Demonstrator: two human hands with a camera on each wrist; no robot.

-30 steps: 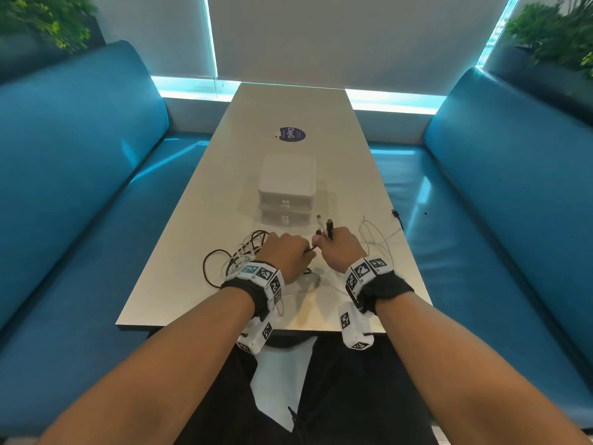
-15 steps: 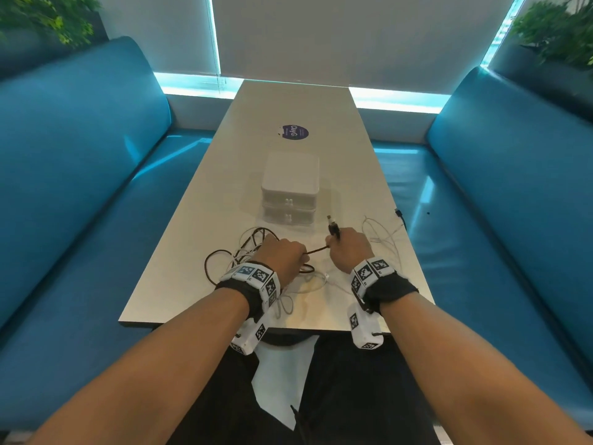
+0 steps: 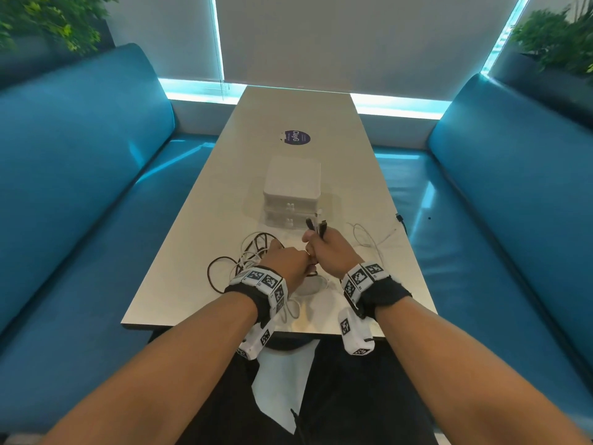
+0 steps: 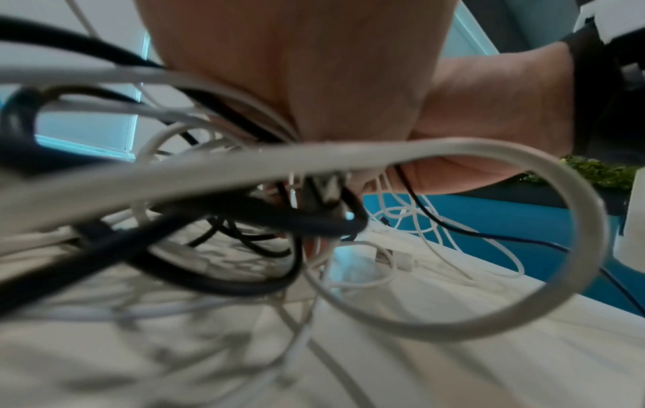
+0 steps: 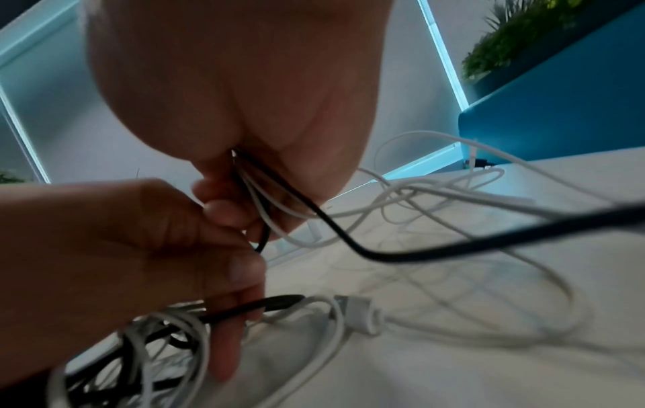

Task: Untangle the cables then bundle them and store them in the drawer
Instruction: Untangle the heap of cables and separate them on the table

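On the pale, smooth table (image 3: 199,239), seen from the head view, the right hand (image 3: 333,252) is clenched round a bunch of cable ends (image 3: 317,226), black and white plugs standing up out of the fist just in front of the white 2-drawer box (image 3: 292,187). The left hand (image 3: 285,261) is closed on strands beside it, knuckles touching the right hand. Round loops of black and white cables (image 3: 244,258) lie tangled to its left; thin white loops (image 3: 369,239) trail to the right.

From the left wrist, glossy round cords cross close and blurred: a thick white cable (image 4: 453,154) curls in a wide loop under the palm (image 4: 314,82), and black cords (image 4: 244,215) knot beneath.

From the right wrist, the fist (image 5: 244,96) grips 1 black cable (image 5: 349,243) and thin white ones, while the left fingers (image 5: 223,270) pinch a black plug (image 5: 276,299).

Half a second earlier the hands were apart with a black strand stretched between them; now they meet, and more plugs show above the right fist.
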